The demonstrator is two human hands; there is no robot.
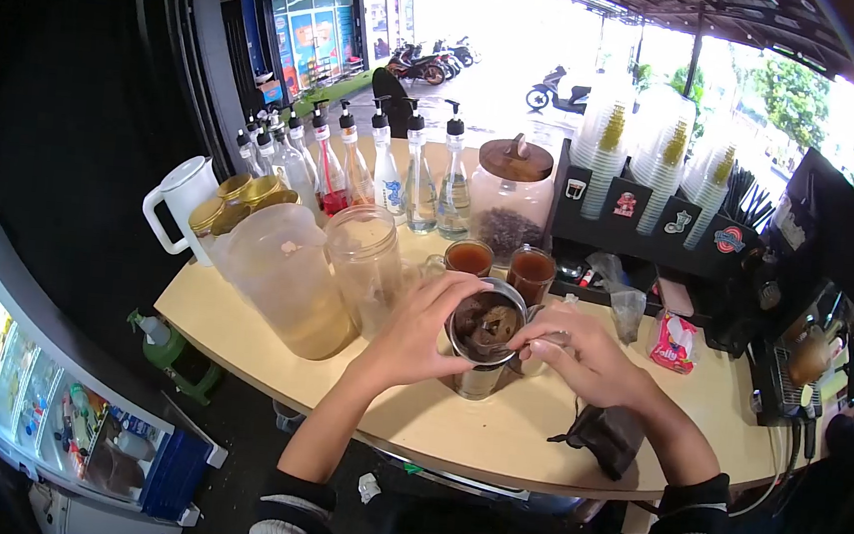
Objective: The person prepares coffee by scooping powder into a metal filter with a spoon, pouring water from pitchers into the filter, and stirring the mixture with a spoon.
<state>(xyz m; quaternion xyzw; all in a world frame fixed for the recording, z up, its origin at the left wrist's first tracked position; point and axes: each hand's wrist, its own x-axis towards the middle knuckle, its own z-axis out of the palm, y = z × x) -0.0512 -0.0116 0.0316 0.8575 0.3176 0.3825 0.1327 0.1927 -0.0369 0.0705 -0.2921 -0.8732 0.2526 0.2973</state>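
Note:
My left hand (412, 331) is wrapped around the side of a metal cup (479, 382), thumb near me and fingers on the far rim. Inside the cup lies a dark brown, coffee-like mass (476, 316). My right hand (581, 354) pinches the thin handle of a spoon (559, 338); its lower end reaches into the cup and is partly hidden. Just behind the cup stand two glass mugs of reddish-brown drink, a left mug (469, 258) and a right mug (531, 267). A black pouch (606, 439) lies below my right wrist.
Left on the wooden counter (415, 417) stand a cloudy pitcher (291, 276), a clear jar (362, 262) and a white jug (187, 198). Pump bottles (420, 186) line the back beside a lidded jar (512, 203). Plastic cups (661, 155) and a tissue pack (674, 344) are right.

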